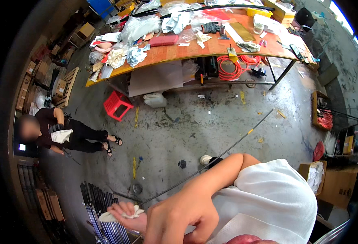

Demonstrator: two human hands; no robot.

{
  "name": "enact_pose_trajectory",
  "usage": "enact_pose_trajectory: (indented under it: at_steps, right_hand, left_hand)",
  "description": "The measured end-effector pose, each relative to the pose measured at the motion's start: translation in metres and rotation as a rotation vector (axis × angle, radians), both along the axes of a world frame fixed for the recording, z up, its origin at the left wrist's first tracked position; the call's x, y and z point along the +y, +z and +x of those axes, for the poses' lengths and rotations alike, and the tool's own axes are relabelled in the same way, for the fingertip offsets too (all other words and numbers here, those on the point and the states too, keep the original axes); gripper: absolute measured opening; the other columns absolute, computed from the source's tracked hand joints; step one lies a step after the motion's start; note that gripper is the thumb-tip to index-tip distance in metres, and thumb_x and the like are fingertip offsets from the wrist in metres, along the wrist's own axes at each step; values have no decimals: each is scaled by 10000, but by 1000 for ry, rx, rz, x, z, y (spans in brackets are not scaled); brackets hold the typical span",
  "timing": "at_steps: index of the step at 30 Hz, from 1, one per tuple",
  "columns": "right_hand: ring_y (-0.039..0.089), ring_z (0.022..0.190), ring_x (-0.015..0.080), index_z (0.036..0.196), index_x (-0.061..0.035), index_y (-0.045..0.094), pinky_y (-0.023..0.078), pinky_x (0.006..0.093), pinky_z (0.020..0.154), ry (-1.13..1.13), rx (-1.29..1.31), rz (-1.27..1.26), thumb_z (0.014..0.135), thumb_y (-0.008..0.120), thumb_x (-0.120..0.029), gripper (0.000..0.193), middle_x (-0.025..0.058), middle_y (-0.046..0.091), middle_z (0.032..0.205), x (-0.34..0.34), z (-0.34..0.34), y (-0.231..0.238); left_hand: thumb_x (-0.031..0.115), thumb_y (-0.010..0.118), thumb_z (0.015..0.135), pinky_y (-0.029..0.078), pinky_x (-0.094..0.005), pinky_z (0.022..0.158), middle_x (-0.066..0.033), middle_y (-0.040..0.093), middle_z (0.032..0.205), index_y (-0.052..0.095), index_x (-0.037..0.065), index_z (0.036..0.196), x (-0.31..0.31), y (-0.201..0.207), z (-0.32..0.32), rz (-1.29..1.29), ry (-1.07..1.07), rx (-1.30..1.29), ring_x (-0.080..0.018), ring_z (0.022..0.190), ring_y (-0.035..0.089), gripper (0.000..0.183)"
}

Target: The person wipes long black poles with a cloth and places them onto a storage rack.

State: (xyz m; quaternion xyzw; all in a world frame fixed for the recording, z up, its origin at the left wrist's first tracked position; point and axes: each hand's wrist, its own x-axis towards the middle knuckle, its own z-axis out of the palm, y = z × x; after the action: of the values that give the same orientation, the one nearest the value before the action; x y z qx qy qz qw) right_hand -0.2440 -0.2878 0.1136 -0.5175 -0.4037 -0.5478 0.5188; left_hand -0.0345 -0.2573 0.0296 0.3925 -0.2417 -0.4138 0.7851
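Note:
My left hand (125, 216), at the lower left, has its fingers closed on a white cloth (110, 217). A long thin dark rod (228, 149) with a yellow band runs diagonally from the cloth toward the upper right, passing behind my right forearm. Whether the cloth wraps the rod is hidden. My right hand (182, 214) is large and close, in front of my left wrist, its fingers curled. What it may hold is out of sight. Just beyond my left hand stands a bundle of metal rods (101, 219) with black upper ends.
A cluttered orange-topped workbench (162, 52) stands ahead, with red hoses (230, 69) beneath. A red stool (118, 105) and a white jug (155, 100) sit before it. A person (57, 130) is at left, holding a white cloth. Cardboard boxes (337, 185) line the right.

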Motion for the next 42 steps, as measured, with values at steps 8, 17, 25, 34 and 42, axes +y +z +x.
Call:
enact_pose_trajectory:
  at_steps: [8,17,25,34,42]
  right_hand:
    - [564,795,300,977,-58,532,457,387,688,-688,1088,94,819,524,-178,199,114,549,945,17,9,-97]
    - [547,910,347,992,-58,581,447,421,790,-1051,1659,197,883,506,-393,360,141,570,952,41,-41,-226]
    - [579,858,367,948,-64,618,461,435,755,-950,2207,379,911,422,-427,415,169,624,887,60,-100,-330]
    - [596,874,378,989,-76,625,469,449,749,-723,2330,489,887,473,-405,376,192,639,920,72,-86,-345]
    - [594,970,352,1057,-90,604,480,441,800,-723,2516,378,876,456,-276,299,180,630,1014,47,-73,-323]
  left_hand:
    - [184,428,964,217,-173,355,19,335,666,430,61,918,42,24,37,-277,-52,128,-40,461,244,131]
    - [153,441,958,242,-188,394,9,353,670,447,44,935,67,13,45,-235,3,113,-58,480,268,111]
    - [194,480,943,223,-178,367,27,346,678,475,61,954,56,9,29,-138,87,112,-42,481,256,133]
    - [197,505,927,213,-185,388,34,348,677,450,100,920,55,0,46,-59,106,124,-42,474,260,112]
    - [195,480,941,252,-182,388,23,360,672,453,75,912,48,-24,70,-82,42,123,-45,478,263,127]
